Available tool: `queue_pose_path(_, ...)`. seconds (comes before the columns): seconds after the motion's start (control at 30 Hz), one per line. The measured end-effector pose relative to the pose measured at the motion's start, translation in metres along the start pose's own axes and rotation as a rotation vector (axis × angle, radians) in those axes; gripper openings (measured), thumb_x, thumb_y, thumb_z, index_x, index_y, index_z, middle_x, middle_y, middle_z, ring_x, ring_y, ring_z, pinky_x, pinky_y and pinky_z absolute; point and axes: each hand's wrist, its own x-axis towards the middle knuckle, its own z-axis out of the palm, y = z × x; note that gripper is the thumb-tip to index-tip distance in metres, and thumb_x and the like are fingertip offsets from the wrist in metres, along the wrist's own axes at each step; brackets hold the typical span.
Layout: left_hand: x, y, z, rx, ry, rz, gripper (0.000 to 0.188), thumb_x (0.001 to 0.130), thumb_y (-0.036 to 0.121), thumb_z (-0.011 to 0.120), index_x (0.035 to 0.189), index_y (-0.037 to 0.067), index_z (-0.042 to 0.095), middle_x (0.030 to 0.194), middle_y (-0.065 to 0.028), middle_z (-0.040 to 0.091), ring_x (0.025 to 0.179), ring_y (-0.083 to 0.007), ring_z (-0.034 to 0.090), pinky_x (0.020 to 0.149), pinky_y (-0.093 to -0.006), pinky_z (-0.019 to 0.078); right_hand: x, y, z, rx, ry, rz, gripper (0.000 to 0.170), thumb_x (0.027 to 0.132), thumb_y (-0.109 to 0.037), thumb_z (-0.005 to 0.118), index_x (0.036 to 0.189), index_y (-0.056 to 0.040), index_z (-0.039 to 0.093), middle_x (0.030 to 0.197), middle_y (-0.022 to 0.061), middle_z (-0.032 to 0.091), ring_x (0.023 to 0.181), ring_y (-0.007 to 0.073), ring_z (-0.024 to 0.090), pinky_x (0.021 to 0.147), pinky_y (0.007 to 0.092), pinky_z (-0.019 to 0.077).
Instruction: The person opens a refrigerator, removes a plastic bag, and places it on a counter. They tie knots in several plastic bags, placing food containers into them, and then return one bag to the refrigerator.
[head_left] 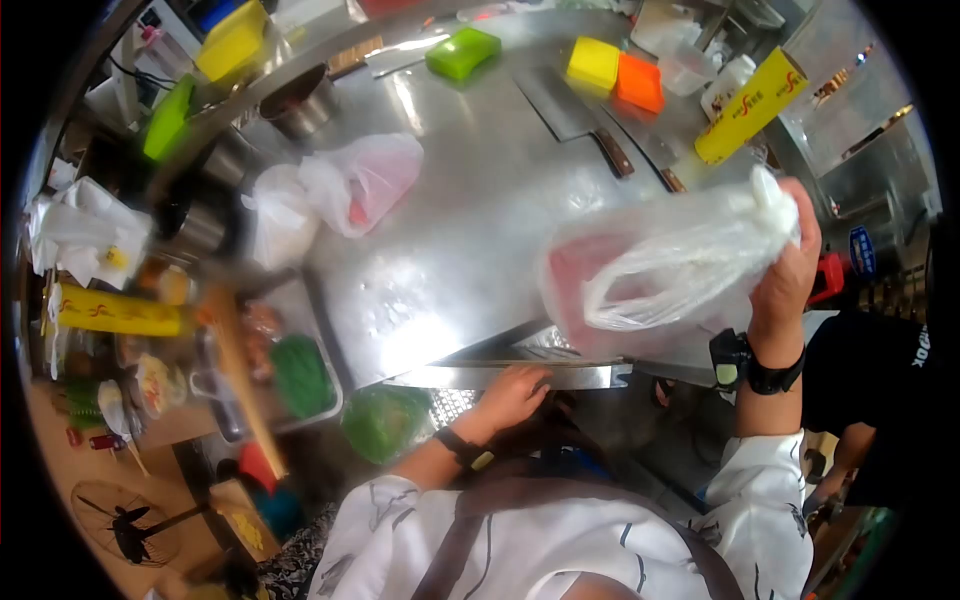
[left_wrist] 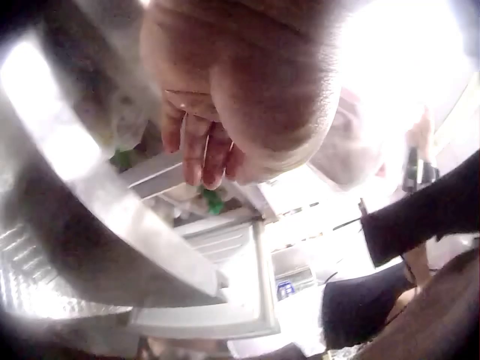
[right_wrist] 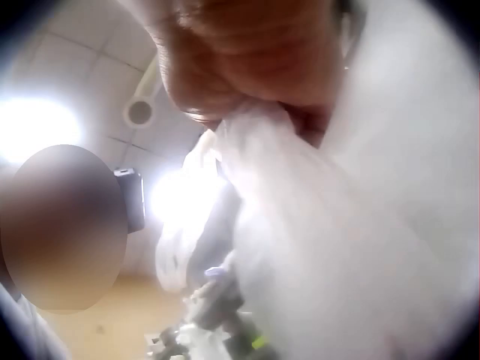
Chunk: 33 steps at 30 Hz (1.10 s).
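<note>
My right hand [head_left: 785, 265] grips a white plastic bag [head_left: 690, 265] by its bunched top and holds it up over the right front of the steel counter. Something pink shows through the lower part. In the right wrist view the bunched plastic [right_wrist: 259, 135] comes out from under the curled fingers. My left hand [head_left: 513, 396] is at the top edge of a steel door or drawer front [head_left: 590, 376] below the counter's front. Its fingers hang nearly straight in the left wrist view, with no object in the hand [left_wrist: 240, 97].
Two tied plastic bags [head_left: 365, 180] lie on the counter's left. A cleaver [head_left: 565, 110] and a second knife [head_left: 645, 145] lie at the back right, near yellow and orange blocks [head_left: 638, 85]. A metal tray [head_left: 335, 400] holds food at left. Another person [head_left: 870, 370] stands at right.
</note>
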Motion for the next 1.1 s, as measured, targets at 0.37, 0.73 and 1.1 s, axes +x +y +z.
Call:
queue_pose_path(0.37, 0.035, 0.043, -0.130, -0.081, 0.450, -0.180, 0.023, 0.089, 0.011, 0.061, 0.110, 0.002, 0.064, 0.106, -0.0146, 0.067, 0.098, -0.0267, 0.064, 0.087, -0.0346, 0.0490, 0.000, 0.060, 0.041, -0.459, -0.511, 0.629, 0.046, 0.087, -0.014, 0.067, 0.127, 0.0010, 0.051, 0.081, 0.0053, 0.062, 0.073, 0.0110, 0.061, 0.064, 0.0240, 0.0493)
queue_pose_path(0.73, 0.193, 0.050, -0.143, 0.390, 0.859, -0.093, 0.043, 0.083, 0.013, 0.066, 0.124, 0.003, 0.054, 0.113, -0.0173, 0.061, 0.107, -0.0351, 0.059, 0.094, -0.0407, 0.0457, 0.042, 0.163, 0.078, -0.428, -0.455, -0.208, 0.029, 0.084, -0.008, 0.064, 0.111, -0.0010, 0.063, 0.108, 0.0174, 0.064, 0.102, 0.0286, 0.061, 0.086, 0.0363, 0.0484)
queue_pose_path(1.1, 0.167, 0.027, -0.114, 0.280, 0.795, -0.198, 0.055, 0.084, 0.016, 0.068, 0.132, 0.000, 0.045, 0.121, -0.0207, 0.058, 0.111, -0.0371, 0.058, 0.094, -0.0408, 0.0464, 0.065, 0.268, 0.066, -0.907, -0.518, 0.020, 0.110, 0.062, -0.038, 0.082, 0.146, 0.0024, 0.023, 0.147, 0.0265, 0.029, 0.140, 0.0399, 0.022, 0.111, 0.0519, 0.0218)
